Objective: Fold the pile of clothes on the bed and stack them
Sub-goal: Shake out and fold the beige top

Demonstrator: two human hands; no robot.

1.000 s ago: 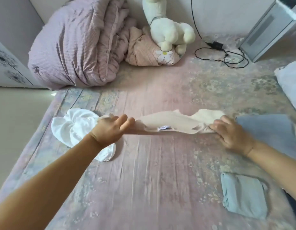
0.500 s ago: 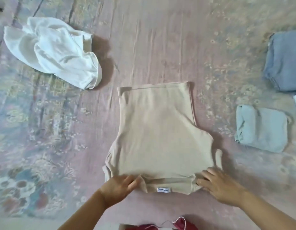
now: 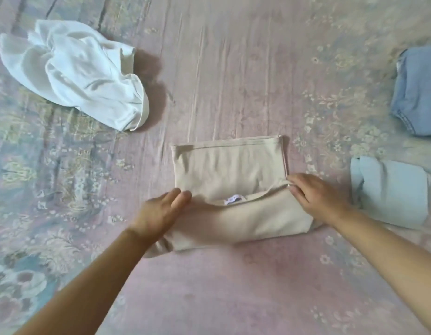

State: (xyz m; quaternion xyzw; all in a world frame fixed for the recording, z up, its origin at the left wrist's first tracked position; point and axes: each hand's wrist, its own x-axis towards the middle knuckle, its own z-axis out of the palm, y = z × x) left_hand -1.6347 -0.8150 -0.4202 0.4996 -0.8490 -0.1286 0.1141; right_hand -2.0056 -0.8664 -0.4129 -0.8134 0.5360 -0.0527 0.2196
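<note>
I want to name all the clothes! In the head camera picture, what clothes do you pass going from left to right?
White crumpled garment → beige top, with both hands on it → light blue folded garment.

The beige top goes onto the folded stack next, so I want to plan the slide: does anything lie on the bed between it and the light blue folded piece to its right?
Nothing visible does. Only bare bedspread separates the beige top from the light blue folded piece; the right hand rests at the top's right edge.
</note>
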